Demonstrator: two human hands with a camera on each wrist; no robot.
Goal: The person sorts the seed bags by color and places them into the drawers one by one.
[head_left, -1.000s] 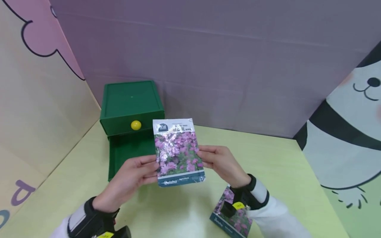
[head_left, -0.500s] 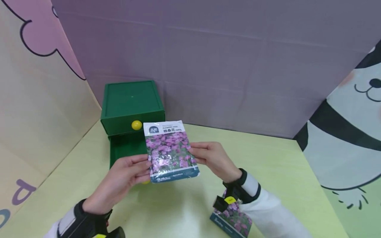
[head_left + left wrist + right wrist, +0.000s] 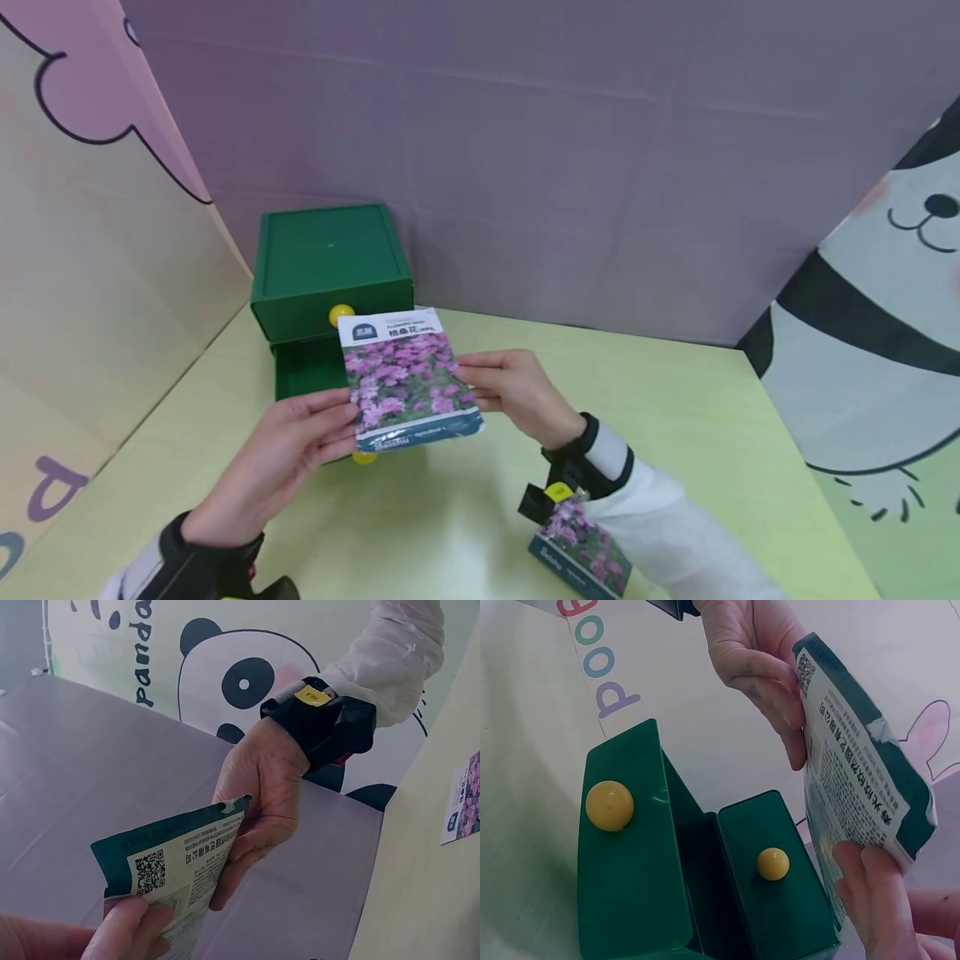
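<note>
purple board stands at the back of a pale green bench [image 3: 675, 400], with a panda drawing on the panel at the right and a pink cartoon shape on the panel at the left. against the back wall sits a green drawer box [image 3: 330, 258]; its lower drawer [image 3: 307, 367] is pulled out toward the person, and each drawer front carries a round yellow knob [image 3: 609, 805].

a seed packet [image 3: 405, 379] printed with pink flowers is held upright above the open drawer, front face toward the person. the left hand [image 3: 288, 454] pinches the packet's left edge, thumb on the front and fingers behind. the right hand [image 3: 510, 392] pinches the right edge in the same way, its fingers curled round the back. in the wrist views the packet's back shows white print, a square code and a dark green border, with fingers [image 3: 870, 892] pressed on it.

a second seed packet [image 3: 581, 554] with the same flowers lies flat on the bench near the front edge, just beside the right forearm and partly under its white sleeve [image 3: 660, 533]. both wrists wear black straps with cameras.
</note>
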